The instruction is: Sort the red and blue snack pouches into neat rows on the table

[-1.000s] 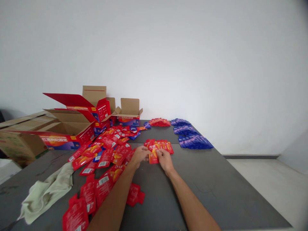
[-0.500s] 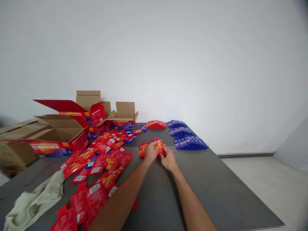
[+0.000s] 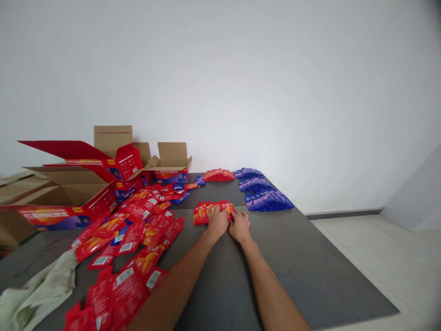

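Left hand (image 3: 217,221) & right hand (image 3: 239,226), palms down, press a row of small red foil sachets (image 3: 200,213) on dark grey table (image 3: 310,257) (fingers flat, not gripping).

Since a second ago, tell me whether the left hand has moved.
Yes. The left hand went forward and right, from the loose red packets onto the red packet row, beside the right hand.

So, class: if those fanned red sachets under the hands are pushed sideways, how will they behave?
The red sachets look thin, flat and glossy, so they would probably slide over one another and lose their neat row. They seem light and floppy; both the left hand and right hand press them down.
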`<state>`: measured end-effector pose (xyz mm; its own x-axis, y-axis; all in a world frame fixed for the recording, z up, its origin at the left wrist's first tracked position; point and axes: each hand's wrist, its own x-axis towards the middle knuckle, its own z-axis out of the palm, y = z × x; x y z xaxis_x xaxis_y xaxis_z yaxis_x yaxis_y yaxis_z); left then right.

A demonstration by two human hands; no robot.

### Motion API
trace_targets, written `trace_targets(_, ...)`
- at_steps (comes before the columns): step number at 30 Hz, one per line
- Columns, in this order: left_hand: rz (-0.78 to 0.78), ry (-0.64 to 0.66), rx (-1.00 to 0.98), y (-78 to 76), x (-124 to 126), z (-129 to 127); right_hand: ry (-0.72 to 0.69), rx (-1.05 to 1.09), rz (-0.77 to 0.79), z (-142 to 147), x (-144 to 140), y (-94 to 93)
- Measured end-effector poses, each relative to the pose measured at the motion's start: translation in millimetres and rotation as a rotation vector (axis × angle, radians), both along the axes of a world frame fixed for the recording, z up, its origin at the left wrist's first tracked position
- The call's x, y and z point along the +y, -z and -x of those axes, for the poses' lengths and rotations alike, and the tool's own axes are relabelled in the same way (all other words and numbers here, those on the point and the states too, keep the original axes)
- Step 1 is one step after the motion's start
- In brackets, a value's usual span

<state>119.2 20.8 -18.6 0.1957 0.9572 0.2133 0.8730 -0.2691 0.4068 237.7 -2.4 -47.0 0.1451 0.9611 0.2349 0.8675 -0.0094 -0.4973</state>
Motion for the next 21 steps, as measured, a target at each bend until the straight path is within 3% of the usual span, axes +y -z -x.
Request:
trace_targets(6,0.0,0.032,-0.028,-7.8,-3,22,0.003,-0.014,-0.06,7,-6,-6.2)
trace_targets(13,-0.07,-0.12,0.116,-22.5,-27,83,-0.102,-0.054,-0.146,44,-20,-12.6)
trace_targets(17,-0.065,-0.306,0.239,-18.6,-41,124,-0.201,-0.105,-0.206,72,-31,-15.4)
trace_targets(21,-0.002,-0.352,0.271,-8.6,-49,147,-0.26,-0.127,-0.228,89,-39,-17.4)
